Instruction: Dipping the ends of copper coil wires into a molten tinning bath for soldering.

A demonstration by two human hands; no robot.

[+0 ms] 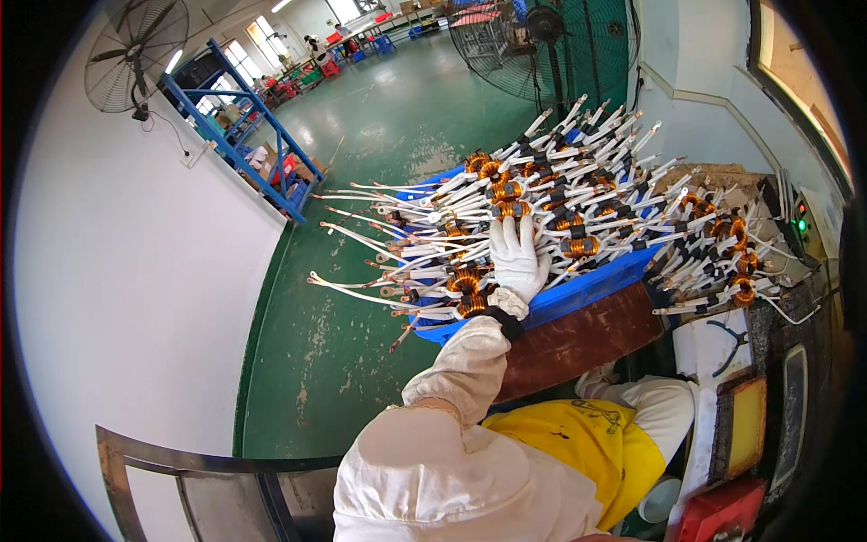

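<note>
My left hand [517,257] wears a white glove and reaches over a blue plastic crate [587,282]. Its fingers are stretched out, palm down, with the tips at a copper-wound toroidal coil [512,210]; I see no grip closed on it. Many similar coils fill the crate, with white-sleeved leads and metal lugs spilling over its sides. A copper coil [579,247] lies just right of the hand, and another coil [464,282] sits to its left. A black band [506,322] circles my left wrist. My right hand cannot be made out; white cloth shows beside my yellow apron [578,438].
A brown board [582,343] lies beside the crate on my side. More coils [742,262] are heaped at right, near pliers [728,348] and a red box [722,510]. A large floor fan [545,27] stands behind; a blue rack [244,126] stands at far left.
</note>
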